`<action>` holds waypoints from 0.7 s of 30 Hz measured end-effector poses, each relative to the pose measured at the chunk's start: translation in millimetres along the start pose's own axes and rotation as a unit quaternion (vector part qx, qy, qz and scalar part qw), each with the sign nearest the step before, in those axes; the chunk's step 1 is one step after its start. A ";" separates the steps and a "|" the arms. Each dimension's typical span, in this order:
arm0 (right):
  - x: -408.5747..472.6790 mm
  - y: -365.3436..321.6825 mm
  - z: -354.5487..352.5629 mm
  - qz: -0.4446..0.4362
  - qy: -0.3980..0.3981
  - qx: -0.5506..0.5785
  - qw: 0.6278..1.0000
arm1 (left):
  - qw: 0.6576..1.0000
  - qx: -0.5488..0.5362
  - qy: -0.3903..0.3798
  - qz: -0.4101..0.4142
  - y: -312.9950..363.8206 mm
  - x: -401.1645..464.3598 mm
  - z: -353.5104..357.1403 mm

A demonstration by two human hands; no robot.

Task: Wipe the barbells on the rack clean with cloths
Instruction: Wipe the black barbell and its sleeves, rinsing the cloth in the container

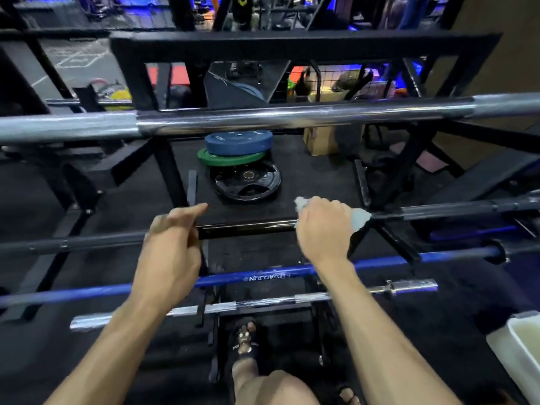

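Head view: right hand around cloth, barbell.

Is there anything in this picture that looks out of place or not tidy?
Mostly no. Only the weight plates on the floor behind the rack look untidy: the blue, green and black ones lie in a slipped, uneven stack. The barbells rest level.

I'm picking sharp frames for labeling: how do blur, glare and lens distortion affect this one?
Head view: wide-angle bending bows the chrome bar and blue bar; motion blur softens the right hand, its cloth and the left hand; bright glare streaks run along the chrome bar; the background is dim, with blue lights.
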State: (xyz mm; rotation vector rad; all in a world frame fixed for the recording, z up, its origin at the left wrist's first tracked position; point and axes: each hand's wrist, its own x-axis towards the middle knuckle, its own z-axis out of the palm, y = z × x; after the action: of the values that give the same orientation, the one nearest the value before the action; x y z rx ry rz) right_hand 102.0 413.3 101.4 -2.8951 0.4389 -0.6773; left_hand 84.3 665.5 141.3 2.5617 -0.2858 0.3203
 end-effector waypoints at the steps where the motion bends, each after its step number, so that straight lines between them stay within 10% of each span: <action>1: -6.2 -24.3 4.1 -0.018 0.005 0.005 1.000 | 1.000 0.006 0.010 -0.005 -8.0 -5.0 -0.1; 7: -53.2 -157.2 45.6 -0.169 0.039 0.051 0.983 | 0.986 -0.110 0.077 -0.096 -26.0 -31.8 0.4; 11: -44.4 -116.2 41.2 -0.305 0.030 0.062 0.950 | 0.973 -0.174 0.071 -0.135 -30.4 -37.1 0.0; 21: -25.8 26.1 13.4 -0.101 0.050 -0.017 0.993 | 0.992 -0.101 0.033 -0.068 -28.8 -49.8 3.2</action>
State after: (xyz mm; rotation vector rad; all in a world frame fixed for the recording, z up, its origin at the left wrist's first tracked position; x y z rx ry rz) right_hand 79.5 397.4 73.7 -2.9740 0.1696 -0.8565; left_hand 45.2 694.6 110.6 2.3526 -0.1116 0.3069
